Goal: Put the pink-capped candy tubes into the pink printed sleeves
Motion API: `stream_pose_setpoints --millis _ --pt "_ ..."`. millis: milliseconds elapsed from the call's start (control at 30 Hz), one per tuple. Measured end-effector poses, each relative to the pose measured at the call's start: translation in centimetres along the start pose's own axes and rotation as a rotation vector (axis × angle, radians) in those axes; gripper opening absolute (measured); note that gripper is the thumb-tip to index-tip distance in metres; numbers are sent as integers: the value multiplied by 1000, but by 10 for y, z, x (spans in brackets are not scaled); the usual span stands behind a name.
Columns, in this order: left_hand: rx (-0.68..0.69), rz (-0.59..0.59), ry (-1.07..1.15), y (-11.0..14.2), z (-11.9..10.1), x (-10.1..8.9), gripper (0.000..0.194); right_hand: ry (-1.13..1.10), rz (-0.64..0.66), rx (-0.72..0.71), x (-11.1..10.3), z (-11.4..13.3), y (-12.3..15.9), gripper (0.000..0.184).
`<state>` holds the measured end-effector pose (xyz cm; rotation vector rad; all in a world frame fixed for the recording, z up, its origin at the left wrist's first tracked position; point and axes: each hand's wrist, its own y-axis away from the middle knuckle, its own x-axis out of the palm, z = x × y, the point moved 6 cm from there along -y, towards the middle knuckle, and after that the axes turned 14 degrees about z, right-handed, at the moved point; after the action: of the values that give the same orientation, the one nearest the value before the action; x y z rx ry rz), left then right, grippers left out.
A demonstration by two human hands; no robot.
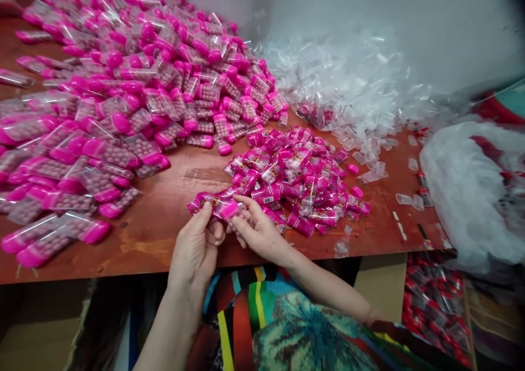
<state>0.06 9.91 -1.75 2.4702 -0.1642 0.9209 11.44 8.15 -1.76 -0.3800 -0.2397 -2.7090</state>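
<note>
My left hand (199,235) pinches a printed pink wrapper sleeve (202,198) between thumb and fingers near the table's front edge. Beside it, my right hand (259,227) is closed around a small pink-capped candy container (230,210), mostly covered by the fingers. Cap and wrapper meet between the two hands; whether one is inside the other I cannot tell. Just beyond my right hand lies a heap of containers in printed pink wrappers (301,177). To the left spreads a large pile of unwrapped clear containers (135,100) with pink caps and pale pink balls inside.
Loose clear plastic pieces (353,81) are heaped against the wall at the back right. A white translucent bag (461,196) bulges at the table's right edge. Below it, a box holds red-capped containers (437,305). The brown table (184,250) ends just before my body.
</note>
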Motion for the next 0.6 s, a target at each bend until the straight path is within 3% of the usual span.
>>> stream_pose_setpoints --millis 267,467,600 --pt "-121 93 -138 10 6 8 40 -131 149 71 4 -3 3 56" --pt "-95 66 -160 10 8 11 42 320 17 -68 -1 13 11 55" --pt "-123 110 -134 7 8 10 38 86 113 12 -2 4 17 54"
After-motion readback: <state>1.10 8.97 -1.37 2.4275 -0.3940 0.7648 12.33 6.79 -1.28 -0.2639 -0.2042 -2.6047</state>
